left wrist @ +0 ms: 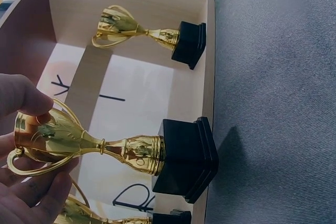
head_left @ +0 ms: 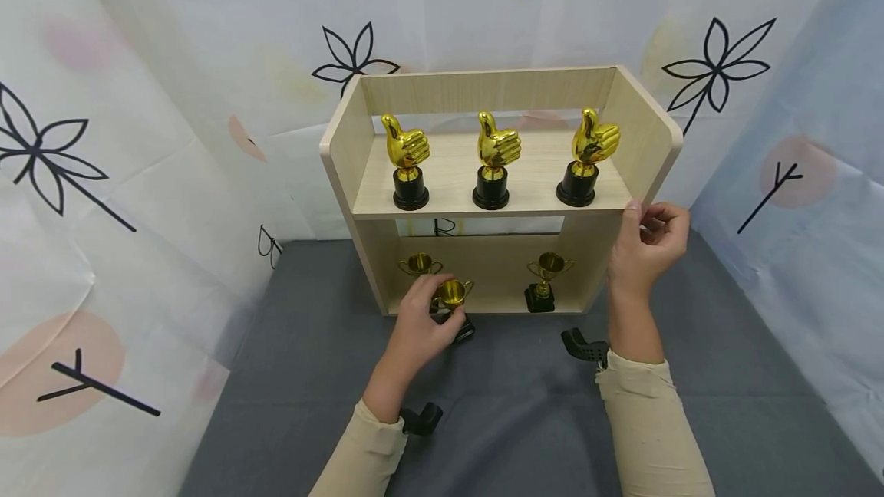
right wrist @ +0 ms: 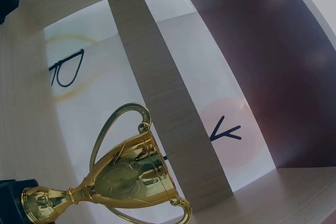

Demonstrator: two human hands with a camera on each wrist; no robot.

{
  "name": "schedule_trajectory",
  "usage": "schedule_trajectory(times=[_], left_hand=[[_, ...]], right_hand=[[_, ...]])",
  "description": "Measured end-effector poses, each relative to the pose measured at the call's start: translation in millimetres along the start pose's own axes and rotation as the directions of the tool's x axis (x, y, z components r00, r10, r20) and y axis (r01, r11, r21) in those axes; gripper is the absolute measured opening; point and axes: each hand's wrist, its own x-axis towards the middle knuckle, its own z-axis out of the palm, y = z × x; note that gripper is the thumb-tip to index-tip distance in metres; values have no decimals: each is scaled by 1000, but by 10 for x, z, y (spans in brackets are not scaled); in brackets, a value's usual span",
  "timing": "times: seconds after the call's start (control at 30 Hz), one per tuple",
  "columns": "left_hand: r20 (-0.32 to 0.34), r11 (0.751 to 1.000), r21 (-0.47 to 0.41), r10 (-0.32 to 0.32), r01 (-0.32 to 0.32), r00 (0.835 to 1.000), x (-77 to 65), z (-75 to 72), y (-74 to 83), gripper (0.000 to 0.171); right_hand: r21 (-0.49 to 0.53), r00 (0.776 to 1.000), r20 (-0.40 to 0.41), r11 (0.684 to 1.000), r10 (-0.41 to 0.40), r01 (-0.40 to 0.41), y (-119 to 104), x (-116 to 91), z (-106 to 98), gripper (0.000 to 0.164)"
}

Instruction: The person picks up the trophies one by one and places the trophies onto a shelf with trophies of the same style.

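My left hand (head_left: 424, 324) grips a gold two-handled trophy cup (left wrist: 55, 135) by its bowl, in front of the wooden shelf's (head_left: 500, 74) lower level. Its black base (left wrist: 181, 156) overlaps the lower board's front edge in the left wrist view. Behind it to the left, another trophy cup (head_left: 420, 262) stands partly hidden by my hand. A third trophy cup (head_left: 550, 265) stands on the lower level at the right. My right hand (head_left: 648, 248) holds the shelf's right side panel at its front edge, thumb near the upper board and fingers bent outside.
On the upper level stand three gold thumbs-up trophies in a row: left trophy (head_left: 407, 146), middle trophy (head_left: 497, 146), right trophy (head_left: 592, 143). Grey cloth (head_left: 511, 413) covers the table under the shelf. White patterned fabric (head_left: 228, 14) hangs behind and at both sides.
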Motion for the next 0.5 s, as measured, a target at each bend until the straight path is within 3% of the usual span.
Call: schedule_trajectory(times=[0.5], left_hand=[[34,999,-20,28,-27,999,95,71,-4,47]], right_hand=[[-19,1000,6,1000,5,-5,-11,-11,-4,14]])
